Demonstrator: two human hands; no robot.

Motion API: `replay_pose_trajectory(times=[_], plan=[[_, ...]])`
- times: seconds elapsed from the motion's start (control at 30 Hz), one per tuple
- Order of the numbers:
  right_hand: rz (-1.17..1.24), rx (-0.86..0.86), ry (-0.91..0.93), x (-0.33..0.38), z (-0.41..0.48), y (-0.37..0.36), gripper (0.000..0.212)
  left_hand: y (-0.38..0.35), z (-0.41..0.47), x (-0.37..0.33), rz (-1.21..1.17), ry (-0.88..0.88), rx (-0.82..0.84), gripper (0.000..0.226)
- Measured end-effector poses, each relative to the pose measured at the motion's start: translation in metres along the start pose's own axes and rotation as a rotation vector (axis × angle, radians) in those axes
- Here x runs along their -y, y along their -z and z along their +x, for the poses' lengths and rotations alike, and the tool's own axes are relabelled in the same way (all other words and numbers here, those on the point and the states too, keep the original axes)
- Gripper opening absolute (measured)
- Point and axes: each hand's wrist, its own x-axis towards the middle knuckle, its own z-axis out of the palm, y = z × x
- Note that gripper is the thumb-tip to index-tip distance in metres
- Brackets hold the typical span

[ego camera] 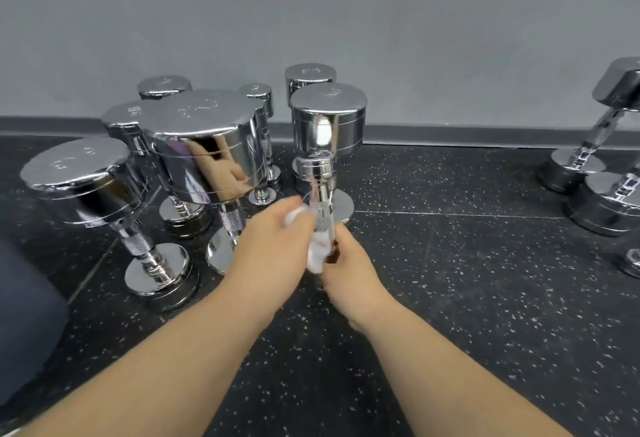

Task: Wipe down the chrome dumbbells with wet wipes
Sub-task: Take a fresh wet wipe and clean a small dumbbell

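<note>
Centre dumbbell [329,124]: chrome, standing on end on the floor [485,280], upper head towards the camera. Taken as the reference for every position below.
Handle [322,201]: knurled. Upper stretch bare, lower stretch covered by the wipe and both hands.
Wet wipe [318,251]: white, bunched and blurred, lying on the lower handle of the centre dumbbell between the two hands.
Left hand [277,239]: on the left side of the centre dumbbell's handle, fingers curled round the wet wipe and holding it against the metal.
Right hand [346,270]: on the near right side of that handle, fingers bent in towards its lower end and touching the wipe. Whether it grips the handle or the wipe cannot be told.
Chrome disc [343,209]: on the floor just behind the handle. Whether it is the centre dumbbell's own lower head cannot be told.
Rear dumbbell [310,78]: upright, just behind the centre dumbbell, near the wall [311,3].
Large dumbbell [201,138]: upright, just left of the centre dumbbell, with the broadest head in view.
Outer dumbbell [76,176]: upright, well left of the centre dumbbell, beyond the large one.
Right group [602,204]: several dumbbells well to the right of the centre dumbbell, one of them leaning [616,90].
Floor: black, speckled white, with seams between the tiles.
Wall: plain grey, behind the centre dumbbell, with a darker skirting at its foot.
</note>
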Motion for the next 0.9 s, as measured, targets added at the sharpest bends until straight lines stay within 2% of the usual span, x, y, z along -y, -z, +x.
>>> replay_pose_trajectory(times=[0.07, 0.13, 0.2, 0.37, 0.53, 0.63, 0.7, 0.77, 0.83, 0.9], plan=[[-0.062, -0.011, 0.013, -0.008, 0.008, -0.004, 0.039, -0.008, 0.011, 0.004, -0.149, 0.025, -0.025, 0.038], [-0.136, -0.02, 0.008, -0.013, 0.015, -0.004, 0.035, -0.013, 0.018, 0.009, -0.315, 0.034, -0.045, 0.03], [-0.2, -0.011, 0.015, -0.016, 0.021, -0.002, 0.031, -0.019, 0.023, 0.019, -0.367, 0.001, -0.045, 0.021], [-0.377, 0.057, 0.093, -0.027, 0.024, 0.0, 0.031, -0.031, 0.031, 0.037, -0.519, 0.006, -0.1, 0.017], [-0.52, 0.082, 0.204, -0.034, 0.024, 0.013, 0.022, -0.039, 0.038, 0.045, -0.264, -0.116, -0.052, 0.025], [-0.593, 0.091, 0.184, -0.032, 0.022, 0.019, 0.016, -0.035, 0.038, 0.05, -0.221, -0.137, -0.003, 0.026], [-0.778, 0.109, 0.266, -0.032, 0.024, 0.021, 0.009, -0.035, 0.034, 0.057, -0.19, -0.139, 0.034, 0.029], [-0.998, 0.132, 0.344, -0.035, 0.024, 0.021, 0.018, -0.039, 0.028, 0.065, -0.125, -0.115, 0.052, 0.032], [-0.956, 0.117, 0.248, -0.032, 0.017, 0.025, 0.03, -0.039, 0.023, 0.072, -0.065, -0.078, 0.021, 0.033], [-0.851, 0.095, 0.132, -0.026, 0.005, 0.036, 0.052, -0.037, 0.019, 0.073, -0.003, -0.045, -0.027, 0.033]])
